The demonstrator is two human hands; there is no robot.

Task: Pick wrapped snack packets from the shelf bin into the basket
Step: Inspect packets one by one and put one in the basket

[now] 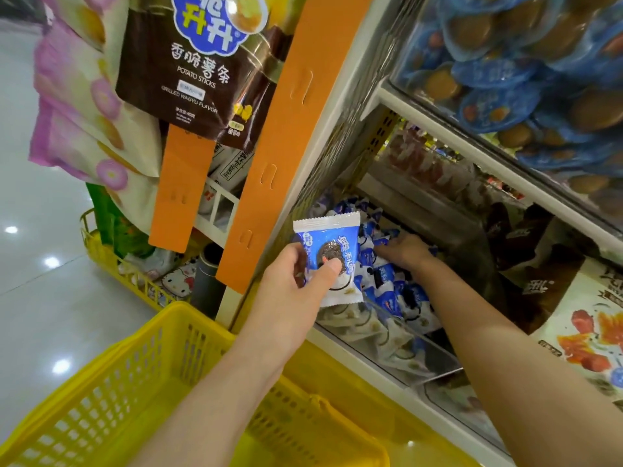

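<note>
My left hand [296, 284] pinches a blue-and-white wrapped snack packet [332, 244] between thumb and fingers, held upright in front of the shelf bin. The clear-fronted bin [435, 362] is filled with several more blue-and-white packets [394, 291]. My right hand [404, 251] reaches deep into the bin, fingers down among the packets; what they hold is hidden. The yellow plastic basket [145, 375] sits low at the front left, below my left forearm, and looks empty in the visible part.
Orange hanging strips [279, 156] with potato-stick bags [199, 62] hang left of the shelf. The shelf above holds blue packets [526, 72]. A second yellow basket [111, 261] with goods stands on the shiny floor. Printed boxes [586, 328] sit right of the bin.
</note>
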